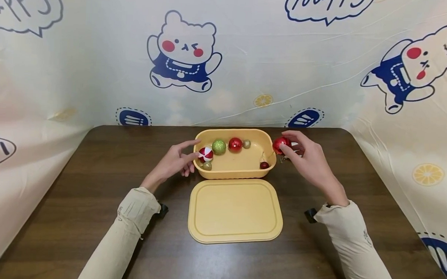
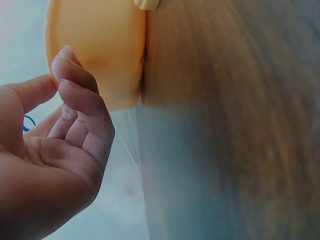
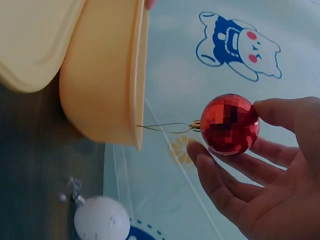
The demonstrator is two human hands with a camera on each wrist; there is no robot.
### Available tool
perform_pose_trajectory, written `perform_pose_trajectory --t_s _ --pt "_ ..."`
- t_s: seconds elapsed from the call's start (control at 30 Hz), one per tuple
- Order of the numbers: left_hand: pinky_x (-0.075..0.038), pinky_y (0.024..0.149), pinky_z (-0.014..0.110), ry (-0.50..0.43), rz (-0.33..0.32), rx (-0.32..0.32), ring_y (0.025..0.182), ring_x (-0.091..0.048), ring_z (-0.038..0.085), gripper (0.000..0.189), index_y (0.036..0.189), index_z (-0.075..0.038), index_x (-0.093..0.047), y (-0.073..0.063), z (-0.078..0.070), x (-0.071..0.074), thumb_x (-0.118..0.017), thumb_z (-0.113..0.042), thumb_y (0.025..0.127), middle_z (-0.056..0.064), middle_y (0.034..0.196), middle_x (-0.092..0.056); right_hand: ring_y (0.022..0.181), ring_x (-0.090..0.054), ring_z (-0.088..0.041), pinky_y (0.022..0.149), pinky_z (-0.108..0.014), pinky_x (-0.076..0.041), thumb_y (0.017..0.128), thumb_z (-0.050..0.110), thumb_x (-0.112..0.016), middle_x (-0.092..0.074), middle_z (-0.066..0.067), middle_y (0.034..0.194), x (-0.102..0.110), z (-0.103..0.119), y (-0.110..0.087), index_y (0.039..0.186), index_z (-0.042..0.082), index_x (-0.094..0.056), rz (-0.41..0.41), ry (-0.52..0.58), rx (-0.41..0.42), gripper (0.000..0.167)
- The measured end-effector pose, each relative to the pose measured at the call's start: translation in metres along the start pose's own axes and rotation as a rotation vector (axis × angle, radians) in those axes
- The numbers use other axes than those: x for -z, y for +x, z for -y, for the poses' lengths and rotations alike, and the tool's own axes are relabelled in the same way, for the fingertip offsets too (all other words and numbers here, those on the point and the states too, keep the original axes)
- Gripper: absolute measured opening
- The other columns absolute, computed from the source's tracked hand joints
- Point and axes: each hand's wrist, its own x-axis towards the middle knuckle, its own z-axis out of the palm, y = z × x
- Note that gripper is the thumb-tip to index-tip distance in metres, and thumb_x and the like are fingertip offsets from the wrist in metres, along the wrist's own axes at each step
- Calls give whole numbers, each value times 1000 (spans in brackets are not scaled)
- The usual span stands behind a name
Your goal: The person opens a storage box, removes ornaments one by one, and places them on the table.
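Observation:
A yellow plastic box (image 1: 229, 175) holds several Christmas baubles. Inside are a red-and-white bauble (image 1: 206, 154), a green glitter bauble (image 1: 218, 146), a red bauble (image 1: 235, 145), small gold balls (image 1: 246, 144) and a small dark red ball (image 1: 264, 165). My left hand (image 1: 176, 160) grips the box's left end, thumb at the rim and other fingers curled by the outer wall. Just outside the right end, my right hand (image 1: 307, 156) pinches a faceted red bauble (image 3: 230, 124) between thumb and fingers. Its gold cord loop (image 3: 167, 127) stretches toward the box rim.
A yellow lid (image 1: 236, 210) lies flat on the brown table (image 1: 95, 217), in front of the box. A white bauble (image 3: 102, 219) rests near the box in the right wrist view. Behind the table hangs a printed cloth (image 1: 244, 66) with cartoon bears.

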Motion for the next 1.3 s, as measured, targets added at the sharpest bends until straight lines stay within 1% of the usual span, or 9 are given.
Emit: perform_pose_trajectory --t_s 0.1,0.3,0.47,0.63,0.73,0.83,0.93,1.07,1.3 --pt "-51 48 29 -6 -1 4 49 -56 24 54 151 -17 -42 0 1 0 -61 -20 101 20 70 -64 96 -70 -27 76 -14 -51 98 33 -64 -66 -12 125 7 -6 -3 127 11 -57 4 -2 -25 37" --pt "-51 46 31 -17 -2 -2 48 -55 25 54 152 -16 -41 0 1 0 -60 -20 101 25 71 -63 98 -68 -30 73 -12 -50 96 33 -67 -65 -12 124 23 -16 -10 126 13 -59 -10 -35 -70 37" --pt "-51 46 32 -10 -5 5 48 -55 22 53 151 -16 -42 0 1 1 -60 -21 102 22 70 -63 97 -67 -29 73 -9 -46 96 32 -67 -66 -12 121 35 -24 -11 128 14 -62 -10 -78 -102 37" --pt "-51 46 32 -11 -3 4 48 -55 21 52 151 -14 -42 -1 1 0 -59 -20 102 19 68 -63 95 -68 -31 70 -8 -46 96 24 -69 -66 -16 114 39 -33 -12 126 11 -65 15 -107 -90 34" --pt "-50 46 31 -20 -3 1 48 -55 20 52 151 -14 -42 -1 2 0 -59 -20 102 18 67 -63 94 -67 -30 73 -16 -51 95 21 -70 -65 -15 110 38 -38 -12 125 10 -66 40 -129 -84 32" --pt "-50 46 31 -26 -7 -3 47 -55 20 52 151 -15 -42 -2 1 -1 -59 -20 102 17 66 -63 97 -66 -31 81 -35 -56 94 18 -71 -66 -16 112 36 -43 -11 127 8 -64 72 -136 -98 35" --pt "-51 46 32 -24 -7 -5 47 -55 20 52 151 -14 -42 -1 1 -1 -59 -19 102 16 66 -63 103 -63 -35 86 -52 -55 94 14 -70 -64 -20 119 35 -47 -11 129 4 -59 102 -131 -132 38" --pt "-51 46 33 -15 -7 -1 47 -55 20 52 151 -15 -41 -1 0 -1 -59 -19 102 15 66 -63 106 -63 -39 85 -54 -55 93 10 -70 -62 -22 122 31 -52 -10 126 2 -57 126 -141 -168 36" --pt "-51 47 33 -10 -6 10 49 -55 22 52 151 -15 -42 -1 -1 -2 -59 -20 102 18 68 -63 104 -63 -39 90 -55 -53 92 7 -71 -63 -22 121 14 -53 -7 122 1 -60 191 -125 -140 33"
